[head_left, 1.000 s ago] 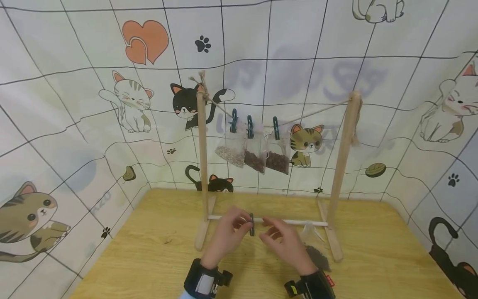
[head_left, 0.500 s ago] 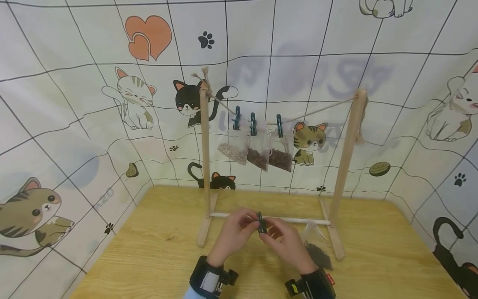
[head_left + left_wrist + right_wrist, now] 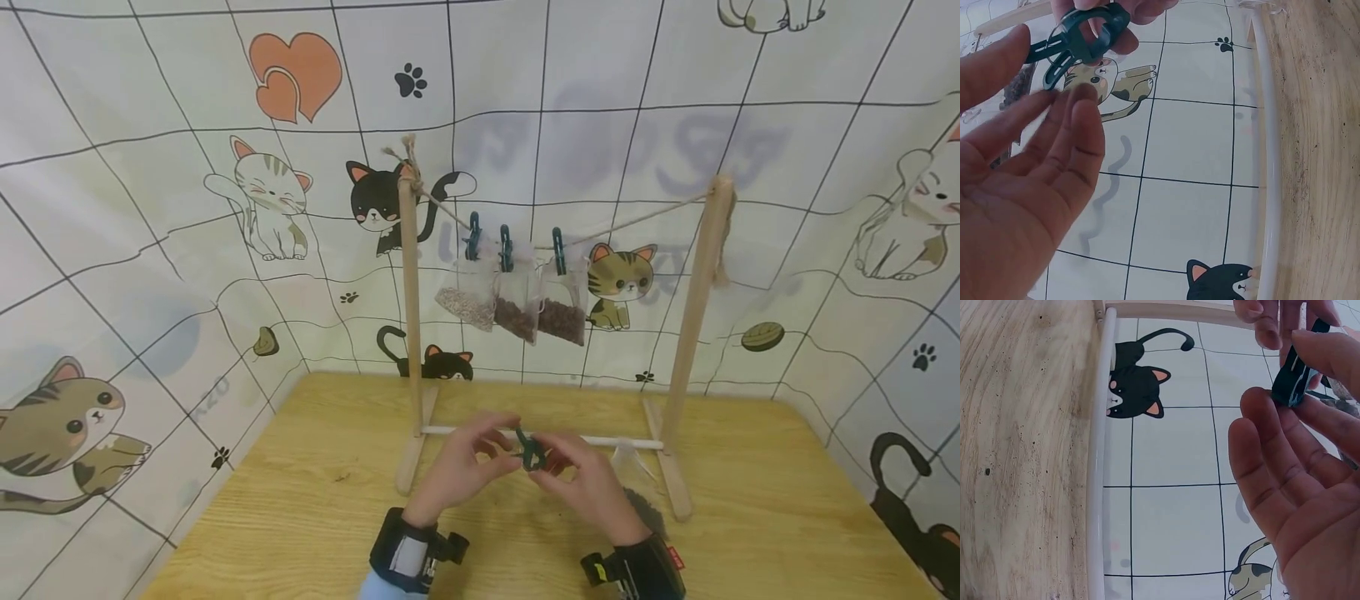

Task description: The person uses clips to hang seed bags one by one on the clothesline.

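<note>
Between my hands is a dark green plastic clothespin [image 3: 534, 455], seen side-on with its rounded jaw toward the right. My right hand [image 3: 588, 479] pinches the jaw end between thumb and fingers, as the right wrist view also shows with the clothespin [image 3: 1294, 378] there. The thumb and forefinger of my left hand [image 3: 468, 458] pinch the two spread handles of the clothespin [image 3: 1075, 47]. A clear bag of dark grains [image 3: 643, 507] lies on the table, partly hidden behind my right hand.
A wooden frame [image 3: 693, 333] carries a sagging string [image 3: 641, 222]. Three clothespins hold clear bags on it: one of pale grains [image 3: 465, 307], two of brown bits [image 3: 516, 318]. A white rod [image 3: 615, 442] spans the frame's base on the wooden table [image 3: 300, 500].
My right hand, at first apart, has come in and taken hold of the clothespin that the left hand held alone. The clothespin has turned from edge-on to side-on.
</note>
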Tool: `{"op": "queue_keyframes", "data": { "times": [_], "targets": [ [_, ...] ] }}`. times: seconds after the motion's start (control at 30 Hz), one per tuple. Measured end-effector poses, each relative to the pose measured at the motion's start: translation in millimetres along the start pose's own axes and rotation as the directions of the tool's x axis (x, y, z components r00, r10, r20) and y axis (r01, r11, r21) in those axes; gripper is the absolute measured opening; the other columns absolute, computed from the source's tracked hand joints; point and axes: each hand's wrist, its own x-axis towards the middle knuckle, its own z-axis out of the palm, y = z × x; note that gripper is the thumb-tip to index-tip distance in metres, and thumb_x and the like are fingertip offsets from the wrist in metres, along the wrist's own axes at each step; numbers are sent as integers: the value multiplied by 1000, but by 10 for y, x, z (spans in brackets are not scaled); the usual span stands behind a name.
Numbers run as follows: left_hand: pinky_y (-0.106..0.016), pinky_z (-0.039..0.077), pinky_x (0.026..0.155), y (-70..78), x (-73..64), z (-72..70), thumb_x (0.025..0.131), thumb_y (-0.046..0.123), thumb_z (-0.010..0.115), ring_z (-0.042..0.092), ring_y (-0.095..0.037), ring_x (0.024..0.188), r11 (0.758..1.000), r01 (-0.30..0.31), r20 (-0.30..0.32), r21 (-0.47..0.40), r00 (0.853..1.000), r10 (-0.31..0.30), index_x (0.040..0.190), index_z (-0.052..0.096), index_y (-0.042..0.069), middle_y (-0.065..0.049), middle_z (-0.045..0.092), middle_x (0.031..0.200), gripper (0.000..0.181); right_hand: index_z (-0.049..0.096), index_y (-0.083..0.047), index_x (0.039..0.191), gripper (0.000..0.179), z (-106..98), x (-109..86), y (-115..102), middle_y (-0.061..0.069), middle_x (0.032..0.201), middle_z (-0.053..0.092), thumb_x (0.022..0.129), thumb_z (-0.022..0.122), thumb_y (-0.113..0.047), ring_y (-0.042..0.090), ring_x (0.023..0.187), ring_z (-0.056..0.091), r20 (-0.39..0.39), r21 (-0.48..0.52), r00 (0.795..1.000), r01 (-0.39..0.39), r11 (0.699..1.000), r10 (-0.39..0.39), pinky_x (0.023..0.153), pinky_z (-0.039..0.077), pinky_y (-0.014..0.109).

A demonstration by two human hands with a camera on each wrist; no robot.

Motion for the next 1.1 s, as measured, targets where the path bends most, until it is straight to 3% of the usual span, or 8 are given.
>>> {"op": "queue_keyframes", "data": {
  "times": [0.13, 0.3, 0.47, 0.6, 0.73, 0.83, 1.1],
  "targets": [
    [-31, 52, 75, 3, -3, -16, 83, 25, 68, 62, -20, 91, 1000, -15, 27, -13, 1000, 16, 123, 57, 19, -2, 60, 111, 43, 60, -9, 117, 46, -5, -8, 5, 6, 103, 64, 73, 74, -8, 16, 73, 62, 24, 7, 1000, 18, 1000, -18, 62, 53, 34],
    [-30, 52, 75, -1, -1, -14, 80, 22, 69, 61, -20, 90, 999, -20, 20, -34, 1000, 20, 121, 58, 18, -4, 62, 106, 42, 60, -15, 119, 43, -23, -6, -19, 0, 103, 63, 78, 72, -18, 10, 74, 61, 48, 2, 999, 7, 1000, -7, 64, 52, 31],
    [-30, 51, 74, 9, 6, 7, 79, 13, 69, 61, -24, 87, 999, -39, -23, 5, 999, 39, 117, 59, 12, -9, 64, 99, 39, 58, -19, 122, 45, -80, -19, 8, 0, 106, 63, 80, 71, -27, 10, 79, 60, 56, 3, 997, -60, 998, 60, 67, 52, 32],
    [-32, 51, 74, 124, 7, -6, 79, 4, 67, 61, -28, 86, 998, -27, -50, 48, 998, 29, 115, 58, 7, -14, 64, 95, 37, 60, -17, 120, 44, -231, -41, 94, 4, 106, 64, 78, 72, -22, 15, 83, 60, -15, -93, 991, -137, 986, 136, 70, 52, 32],
    [-31, 50, 76, 307, 0, -40, 79, 1, 65, 60, -30, 86, 998, 10, -59, 66, 998, -6, 113, 58, 6, -16, 63, 93, 35, 60, -13, 119, 40, -452, -95, 247, 5, 111, 62, 81, 70, -22, 18, 86, 60, -72, -213, 969, -247, 945, 237, 71, 51, 34],
    [-30, 50, 76, 353, -6, -52, 79, 0, 65, 61, -30, 86, 997, 17, -67, 79, 998, -12, 112, 59, 6, -15, 64, 93, 34, 59, -9, 121, 41, -600, -155, 382, 8, 115, 60, 84, 67, -26, 19, 89, 59, -77, -255, 945, -328, 909, 319, 71, 50, 34],
    [-28, 50, 76, 36, -1, -7, 79, 9, 68, 62, -19, 86, 996, 10, -87, 92, 996, -2, 113, 60, 18, -1, 64, 93, 36, 54, 0, 123, 44, -813, -290, 594, 20, 112, 58, 86, 63, -21, 27, 88, 61, -95, -343, 880, -467, 815, 464, 64, 49, 31]
  ]
}}
